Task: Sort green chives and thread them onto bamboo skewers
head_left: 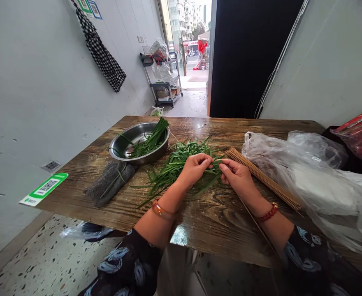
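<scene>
Insp.: Step in hand?
Me: Working a single green leaf (217, 161) w/ both hands, I judge; it's held just over the leaf pile (176, 162) on the wooden tbl (218, 236).

Insp.: Grip?
Me: L hand (196, 166): thumb & forefinger pinching the leaf. R hand (236, 174): same pinch, just beside L. Short stretch shows btwn. Thin stick (255, 223) runs below R wrist; can't tell if my fingers have it.

Insp.: Next move calls for?
Me: IMO, light, even pressure both sides; leaf looks thin, could tear or slip if pulled hard.

Insp.: Leaf cond.?
Me: Narrow, bright green, approx. level btwn fingertips; full length n/a, lost against the pile. Pile: loose, tangled, some blades trailing twd near edge.

Insp.: Adjacent items?
Me: Steel basin (151, 158) w/ more greens (153, 139), L of pile; stick bundle (264, 176) near R hand; clear bag (323, 189) beyond.
</scene>
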The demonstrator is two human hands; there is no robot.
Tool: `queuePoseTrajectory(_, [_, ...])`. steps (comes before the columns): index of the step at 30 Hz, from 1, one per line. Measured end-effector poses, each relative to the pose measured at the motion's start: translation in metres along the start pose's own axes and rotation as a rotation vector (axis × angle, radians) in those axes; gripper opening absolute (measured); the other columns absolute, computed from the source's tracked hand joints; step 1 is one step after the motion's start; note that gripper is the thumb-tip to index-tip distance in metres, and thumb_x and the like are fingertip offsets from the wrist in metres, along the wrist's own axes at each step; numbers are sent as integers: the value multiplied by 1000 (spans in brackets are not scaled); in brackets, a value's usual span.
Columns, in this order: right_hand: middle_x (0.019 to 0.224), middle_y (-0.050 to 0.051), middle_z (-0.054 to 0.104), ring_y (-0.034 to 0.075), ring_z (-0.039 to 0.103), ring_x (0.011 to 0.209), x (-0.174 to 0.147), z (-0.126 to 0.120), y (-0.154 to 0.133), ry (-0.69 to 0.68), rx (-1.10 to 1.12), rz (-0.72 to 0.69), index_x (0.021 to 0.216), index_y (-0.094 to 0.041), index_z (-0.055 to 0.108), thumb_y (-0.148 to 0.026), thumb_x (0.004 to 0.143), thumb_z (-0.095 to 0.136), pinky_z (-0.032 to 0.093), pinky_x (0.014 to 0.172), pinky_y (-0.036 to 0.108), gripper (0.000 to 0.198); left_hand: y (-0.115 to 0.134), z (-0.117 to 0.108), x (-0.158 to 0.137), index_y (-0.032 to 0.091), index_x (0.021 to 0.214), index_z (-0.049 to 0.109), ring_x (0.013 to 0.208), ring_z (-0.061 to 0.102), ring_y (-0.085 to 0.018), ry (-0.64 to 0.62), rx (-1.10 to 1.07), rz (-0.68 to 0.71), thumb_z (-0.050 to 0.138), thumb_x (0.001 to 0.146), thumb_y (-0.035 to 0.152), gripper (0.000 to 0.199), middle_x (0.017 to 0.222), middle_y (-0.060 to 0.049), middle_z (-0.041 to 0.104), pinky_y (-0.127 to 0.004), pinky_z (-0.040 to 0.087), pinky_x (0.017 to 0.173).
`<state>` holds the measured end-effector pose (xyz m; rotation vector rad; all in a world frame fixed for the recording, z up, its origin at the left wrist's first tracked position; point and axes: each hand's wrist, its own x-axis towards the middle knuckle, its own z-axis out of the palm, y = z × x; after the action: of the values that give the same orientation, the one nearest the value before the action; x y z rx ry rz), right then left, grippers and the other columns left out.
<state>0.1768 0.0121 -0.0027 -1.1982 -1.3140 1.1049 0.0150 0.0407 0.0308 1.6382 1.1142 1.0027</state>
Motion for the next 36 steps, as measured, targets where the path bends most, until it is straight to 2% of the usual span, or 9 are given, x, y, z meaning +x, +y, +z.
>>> queuePoseTrajectory(6, [53, -4, 54, 9, 44, 43, -2, 0, -4, 16, 6, 1, 105, -13, 68, -47, 81, 60, 35, 42, 22, 43, -2, 0, 0, 12, 83, 66, 63, 52, -9, -68, -27, 4, 63, 77, 21, 12, 68, 0, 61, -21, 40, 61])
queuePoseTrajectory(11, [52, -4, 53, 9, 44, 43, -1, 0, -4, 40, 20, 3, 105, -13, 68, -47, 80, 60, 34, 41, 22, 43, -4, 0, 0, 13, 86, 63, 68, 52, -9, -101, 40, 85, 65, 72, 15, 14, 74, 1, 60, -21, 41, 65])
queuePoseTrajectory(14, [53, -4, 53, 10, 45, 44, 0, 0, -2, 50, 22, -1, 104, -12, 68, -47, 80, 60, 35, 43, 22, 43, -5, 1, 1, 13, 82, 63, 71, 53, -10, -83, 84, 108, 64, 72, 13, 10, 75, 1, 61, -22, 42, 68])
queuePoseTrajectory(19, [53, -4, 54, 9, 44, 44, 0, -1, -2, 33, 31, -1, 106, -12, 67, -47, 80, 60, 34, 42, 22, 43, -5, 3, 2, 13, 74, 62, 62, 50, -9, -2, 117, 87, 59, 76, 17, 5, 65, 2, 57, -21, 39, 61])
queuePoseTrajectory(25, [54, -4, 54, 9, 46, 44, -2, -1, -4, 49, 49, -3, 102, -13, 67, -48, 80, 61, 35, 43, 22, 42, -3, 1, 3, 13, 75, 59, 53, 46, -7, 99, 16, 3, 58, 77, 19, 6, 59, 3, 57, -20, 35, 54])
queuePoseTrajectory(36, [53, -3, 56, 8, 45, 42, -2, 1, -4, -7, -12, -19, 98, -13, 69, -47, 81, 59, 34, 41, 21, 39, -1, 5, 0, 12, 78, 61, 55, 47, -8, 12, -28, -3, 60, 75, 20, 8, 60, 2, 58, -20, 34, 54])
